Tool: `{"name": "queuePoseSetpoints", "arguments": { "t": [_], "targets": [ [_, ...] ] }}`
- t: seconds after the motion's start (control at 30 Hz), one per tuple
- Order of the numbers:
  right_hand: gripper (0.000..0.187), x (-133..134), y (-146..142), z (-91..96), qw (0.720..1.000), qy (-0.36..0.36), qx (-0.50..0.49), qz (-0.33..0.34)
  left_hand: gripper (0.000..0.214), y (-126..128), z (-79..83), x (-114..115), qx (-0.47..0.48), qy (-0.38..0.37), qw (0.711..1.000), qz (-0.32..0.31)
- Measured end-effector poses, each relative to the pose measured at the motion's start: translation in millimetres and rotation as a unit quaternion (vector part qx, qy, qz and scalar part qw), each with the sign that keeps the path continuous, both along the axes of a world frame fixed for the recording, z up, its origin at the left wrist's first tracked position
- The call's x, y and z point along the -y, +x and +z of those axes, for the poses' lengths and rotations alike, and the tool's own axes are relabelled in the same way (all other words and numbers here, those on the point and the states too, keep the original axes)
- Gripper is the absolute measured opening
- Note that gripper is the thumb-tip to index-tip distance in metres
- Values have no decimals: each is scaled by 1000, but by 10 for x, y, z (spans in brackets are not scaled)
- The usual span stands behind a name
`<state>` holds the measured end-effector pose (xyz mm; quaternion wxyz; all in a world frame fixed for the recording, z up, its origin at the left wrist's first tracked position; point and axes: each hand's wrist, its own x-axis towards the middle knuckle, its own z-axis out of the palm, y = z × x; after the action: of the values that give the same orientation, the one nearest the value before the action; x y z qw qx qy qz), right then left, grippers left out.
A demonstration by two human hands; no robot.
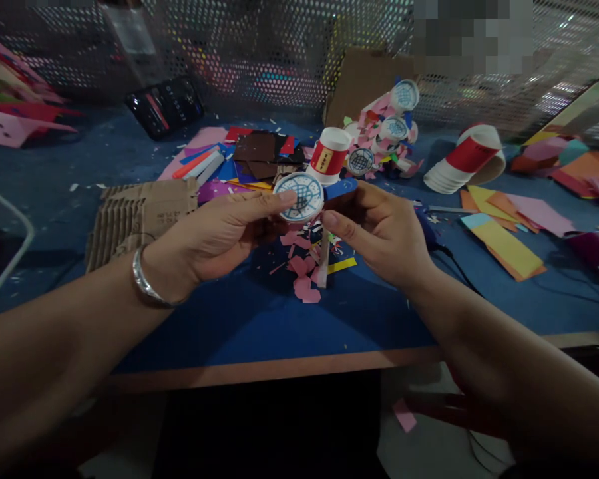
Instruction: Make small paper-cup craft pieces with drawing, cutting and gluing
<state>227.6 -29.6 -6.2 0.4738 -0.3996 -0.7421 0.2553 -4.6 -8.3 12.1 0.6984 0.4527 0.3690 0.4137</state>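
Observation:
My left hand (219,233), with a silver bangle at the wrist, is closed around a paper cup (299,197) whose white base with a blue grid print faces me. My right hand (379,229) pinches a blue paper strip (340,189) against the cup's right side, thumb and fingers pressed together. Both hands hover above pink paper scraps (302,273) and a yellow strip on the blue table (229,319).
A red-and-white paper cup (329,156) stands upside down behind the hands. A cup-and-pink-paper craft (384,130) lies further back, a stack of cups (466,159) lies at right. Corrugated cardboard (140,216), coloured paper sheets (509,233), a phone (164,106) and a mesh wall (259,60) surround them.

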Motion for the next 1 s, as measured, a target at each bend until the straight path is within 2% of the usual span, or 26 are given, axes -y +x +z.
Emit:
{"name": "queuePoseSetpoints", "arguments": {
  "t": [0.13,0.33,0.53,0.7,1.0],
  "targets": [
    [44,-6,-7,-33,998,-38,-29,37,27,13,-5,17,10,-20,1000,10],
    [44,-19,27,-56,997,-51,-31,52,30,-3,-39,-5,14,-30,999,13],
    [45,-4,7,-11,999,-37,-8,22,34,14,-39,14,25,-12,1000,8],
    [41,3,-12,10,1000,-15,-8,-20,29,20,-74,4,40,12,998,50],
    [50,-37,-13,-86,997,-53,-40,-28,37,68,-120,25,55,55,995,56]
  ]
}}
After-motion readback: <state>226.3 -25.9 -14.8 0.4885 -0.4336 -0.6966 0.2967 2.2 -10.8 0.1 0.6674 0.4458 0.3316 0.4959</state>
